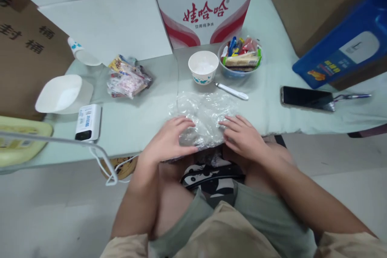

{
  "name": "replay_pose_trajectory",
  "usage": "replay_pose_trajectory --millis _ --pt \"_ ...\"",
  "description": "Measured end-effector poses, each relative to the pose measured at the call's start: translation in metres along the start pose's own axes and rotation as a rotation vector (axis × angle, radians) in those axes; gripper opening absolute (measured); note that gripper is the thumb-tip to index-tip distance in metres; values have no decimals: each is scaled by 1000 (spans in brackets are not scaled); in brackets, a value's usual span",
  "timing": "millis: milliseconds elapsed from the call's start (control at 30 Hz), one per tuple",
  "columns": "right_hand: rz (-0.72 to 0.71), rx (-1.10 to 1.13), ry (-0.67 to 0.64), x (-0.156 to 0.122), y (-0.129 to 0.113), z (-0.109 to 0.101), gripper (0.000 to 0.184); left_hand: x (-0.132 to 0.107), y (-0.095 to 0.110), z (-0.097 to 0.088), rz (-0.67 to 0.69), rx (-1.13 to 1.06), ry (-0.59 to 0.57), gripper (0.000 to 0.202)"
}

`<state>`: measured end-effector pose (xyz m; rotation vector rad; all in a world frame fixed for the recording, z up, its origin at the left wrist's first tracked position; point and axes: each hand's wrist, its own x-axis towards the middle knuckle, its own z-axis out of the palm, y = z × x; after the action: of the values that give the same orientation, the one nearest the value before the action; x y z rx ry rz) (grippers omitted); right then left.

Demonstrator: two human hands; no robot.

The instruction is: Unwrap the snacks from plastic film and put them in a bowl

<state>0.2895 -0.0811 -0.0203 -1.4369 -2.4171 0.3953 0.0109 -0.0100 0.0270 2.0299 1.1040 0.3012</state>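
A crumpled clear plastic bag point(205, 115) lies at the table's front edge, part of it hanging over. My left hand point(171, 139) rests on its left side, fingers spread and thumb stretched toward the middle. On the right side of the bag lies my right hand point(243, 137), its fingers apart and touching the film. Just beyond the bag stand a paper cup point(203, 73) with a blue pattern and a white pen-like cutter point(232, 91). A clear bowl point(240, 73) of wrapped snacks is behind them to the right.
Left on the table are a heap of snack wrappers point(128, 78), a white plastic tub point(63, 94), a tipped paper cup point(86, 55) and a white power bank point(88, 123). A phone point(307, 98) and a blue jug point(344, 44) are at right. Cartons point(208, 16) line the back.
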Motion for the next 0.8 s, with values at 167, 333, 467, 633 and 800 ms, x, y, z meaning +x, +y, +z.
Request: replay_pose_trajectory --millis 167,333,467,633,800 --pt "137 82 207 -2 6 4 19 -5 1 26 19 174 -83 54" --pt "287 256 303 -6 15 -4 38 -1 -11 6 -40 -113 263 13" --pt "346 470 294 -11 22 -7 6 -7 -16 -9 -261 -401 398 28" --pt "373 689 452 -11 26 -7 21 -7 -19 -16 -255 -454 224 34" --pt "499 823 575 -4 34 -3 24 -2 -28 -14 -376 -771 417 20"
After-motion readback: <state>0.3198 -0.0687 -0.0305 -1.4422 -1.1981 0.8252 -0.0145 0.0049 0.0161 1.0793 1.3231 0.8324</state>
